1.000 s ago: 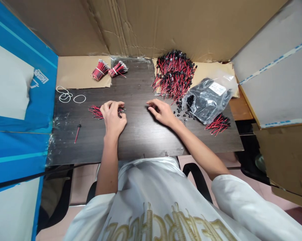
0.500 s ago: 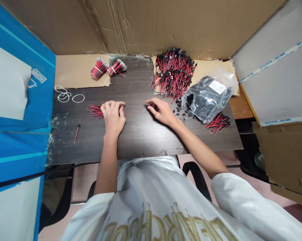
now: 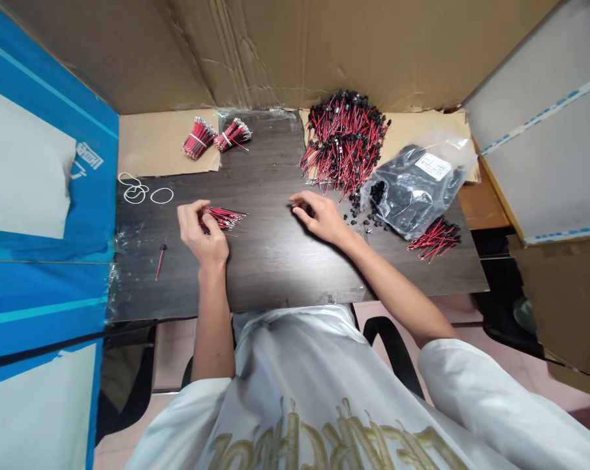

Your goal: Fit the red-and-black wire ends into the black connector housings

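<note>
My left hand (image 3: 201, 232) curls round the left end of a loose bundle of red and black wires (image 3: 225, 219). The wires' other ends fan out to the right over the dark tabletop. My right hand (image 3: 319, 217) rests on the table to the right of them, its fingers bent and thumb close to the forefinger. A small dark spot shows at those fingertips, too small to name. Beyond that hand stands a big heap of red and black wires with black connectors (image 3: 346, 140).
A clear plastic bag of black parts (image 3: 419, 189) lies at right, spilling black connectors (image 3: 356, 207). More wires (image 3: 434, 239) lie beside it. Two banded wire bundles (image 3: 198, 138) sit at back left. White rubber bands (image 3: 134, 190) and a single wire (image 3: 160, 262) lie at left. Cardboard (image 3: 275, 52) walls the back.
My left hand has shifted from over the wires to their left end, uncovering their right part. The right hand keeps its pose. The view has moved slightly.
</note>
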Tool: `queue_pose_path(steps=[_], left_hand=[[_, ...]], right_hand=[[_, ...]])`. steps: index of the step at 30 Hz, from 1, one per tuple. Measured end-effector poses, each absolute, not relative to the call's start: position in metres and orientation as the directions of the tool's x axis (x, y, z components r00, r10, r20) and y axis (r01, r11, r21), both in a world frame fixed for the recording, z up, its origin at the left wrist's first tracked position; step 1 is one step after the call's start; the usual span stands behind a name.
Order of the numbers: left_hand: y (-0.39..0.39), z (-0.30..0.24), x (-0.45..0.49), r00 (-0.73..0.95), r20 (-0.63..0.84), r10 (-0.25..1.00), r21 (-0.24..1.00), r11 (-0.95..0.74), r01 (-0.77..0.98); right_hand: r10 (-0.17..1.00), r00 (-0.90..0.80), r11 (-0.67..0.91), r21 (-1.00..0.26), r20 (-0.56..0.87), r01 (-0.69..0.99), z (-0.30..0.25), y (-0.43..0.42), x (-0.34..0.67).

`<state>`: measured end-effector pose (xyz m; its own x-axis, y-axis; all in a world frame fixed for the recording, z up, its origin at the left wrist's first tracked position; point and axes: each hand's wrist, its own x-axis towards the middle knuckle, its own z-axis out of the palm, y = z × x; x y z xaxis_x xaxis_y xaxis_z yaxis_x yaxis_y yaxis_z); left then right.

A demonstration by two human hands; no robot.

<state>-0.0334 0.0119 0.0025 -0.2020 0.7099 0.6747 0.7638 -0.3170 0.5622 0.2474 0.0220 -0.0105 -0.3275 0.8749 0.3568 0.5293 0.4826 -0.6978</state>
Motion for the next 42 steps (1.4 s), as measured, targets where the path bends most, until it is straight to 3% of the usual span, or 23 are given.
queue_pose_path(steps=[5, 12, 20, 34, 38, 42], left_hand=[[0.016, -0.002, -0.035, -0.005, 0.53, 0.848, 0.488, -0.3, 0.819], [0.015, 0.002, -0.028, 0.125, 0.396, 0.91, 0.472, -0.318, 0.822], [0.018, -0.001, -0.017, 0.212, 0.371, 0.904, 0.381, -0.357, 0.853], [0.013, -0.001, -0.006, 0.276, 0.346, 0.897, 0.366, -0.4, 0.84], [0.007, -0.004, 0.009, 0.263, 0.396, 0.88, 0.395, -0.422, 0.816], [0.003, -0.007, 0.025, 0.322, 0.41, 0.853, 0.418, -0.49, 0.765]], right_hand=[[0.873, -0.342, 0.486, -0.688, 0.348, 0.539, -0.01, 0.022, 0.247], [0.881, -0.347, 0.468, -0.689, 0.321, 0.554, -0.01, 0.023, 0.246], [0.876, -0.356, 0.48, -0.67, 0.326, 0.567, -0.011, 0.024, 0.246], [0.866, -0.361, 0.499, -0.662, 0.347, 0.559, -0.011, 0.024, 0.247], [0.865, -0.348, 0.492, -0.746, 0.361, 0.449, -0.008, 0.023, 0.247], [0.902, -0.324, 0.371, -0.896, 0.285, 0.244, -0.006, 0.019, 0.241]])
